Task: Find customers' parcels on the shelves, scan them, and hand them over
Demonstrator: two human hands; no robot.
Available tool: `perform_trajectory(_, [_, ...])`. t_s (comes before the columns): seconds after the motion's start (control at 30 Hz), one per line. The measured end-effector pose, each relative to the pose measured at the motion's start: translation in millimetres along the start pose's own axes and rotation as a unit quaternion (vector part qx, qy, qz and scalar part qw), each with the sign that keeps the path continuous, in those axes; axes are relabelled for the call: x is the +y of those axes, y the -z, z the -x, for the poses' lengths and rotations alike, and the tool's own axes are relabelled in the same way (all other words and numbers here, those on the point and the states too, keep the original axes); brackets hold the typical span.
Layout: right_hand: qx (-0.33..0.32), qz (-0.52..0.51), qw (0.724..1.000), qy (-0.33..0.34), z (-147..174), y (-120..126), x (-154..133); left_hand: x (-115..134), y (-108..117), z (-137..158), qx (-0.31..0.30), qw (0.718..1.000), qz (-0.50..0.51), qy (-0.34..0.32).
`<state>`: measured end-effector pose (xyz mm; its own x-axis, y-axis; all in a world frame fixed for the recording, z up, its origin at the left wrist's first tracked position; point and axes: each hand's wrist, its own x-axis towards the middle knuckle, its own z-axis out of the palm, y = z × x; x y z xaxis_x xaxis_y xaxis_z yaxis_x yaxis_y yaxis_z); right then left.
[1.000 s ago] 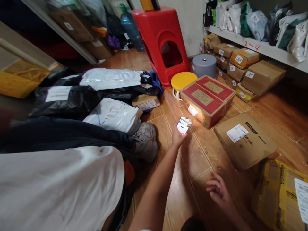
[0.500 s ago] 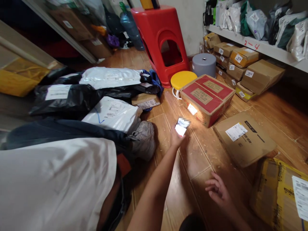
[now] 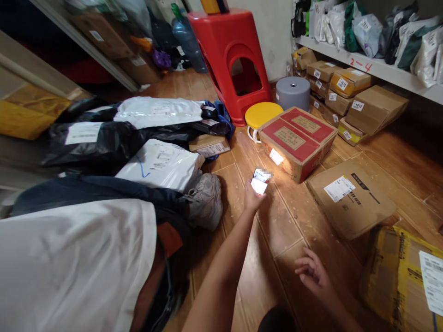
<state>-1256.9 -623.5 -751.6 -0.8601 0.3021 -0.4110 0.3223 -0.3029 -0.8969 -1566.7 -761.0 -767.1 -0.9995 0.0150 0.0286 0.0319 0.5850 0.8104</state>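
My left hand (image 3: 255, 197) is wrapped round a smartphone (image 3: 259, 186) with a lit screen, part of it blurred out. The phone is held just in front of a red-topped cardboard box (image 3: 297, 140), and a bright patch of light falls on that box's white label (image 3: 276, 157). Lower right, my right hand (image 3: 313, 271) hovers over the wooden floor with fingers loosely bent and apart, holding nothing. A flat brown carton (image 3: 375, 210) with a shipping label lies beyond it, and a yellow-taped box (image 3: 387, 281) stands to its right.
Another person in a white shirt (image 3: 76, 258) sits at left, one sneaker (image 3: 206, 203) near my left arm. Bagged parcels (image 3: 159, 112) are piled behind. A red stool (image 3: 231, 60), a yellow-topped stool (image 3: 263, 114) and a shelf (image 3: 384, 69) with numbered packages stand farther back.
Both my hands and the phone stay almost in place. The other person's shirt and leg have shifted slightly to the left.
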Motion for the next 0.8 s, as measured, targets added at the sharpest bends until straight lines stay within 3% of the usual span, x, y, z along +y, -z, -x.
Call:
perform_trajectory(0.27, [-0.002, -0.008, 1.0, 0.003, -1.3, 1.0, -0.7, 14.4, -4.1, 8.6, -0.003, 0.996, 0.077, 0.033])
perform_trajectory(0.43, [-0.017, -0.014, 1.0, 0.001, -11.6, 9.2, -15.5, 56.6, -24.6, 51.7, -0.008, 0.989, 0.143, 0.044])
perform_trajectory(0.67, [0.065, -0.141, 0.986, 0.055, -31.2, 7.7, -74.5, 146.9, -17.4, 157.9, -0.158, 0.967, 0.2, 0.024])
perform_trajectory(0.8, [0.049, -0.176, 0.977, 0.114, -25.4, 4.6, -108.7, 171.2, -0.3, 193.6, -0.251, 0.929, 0.27, 0.044])
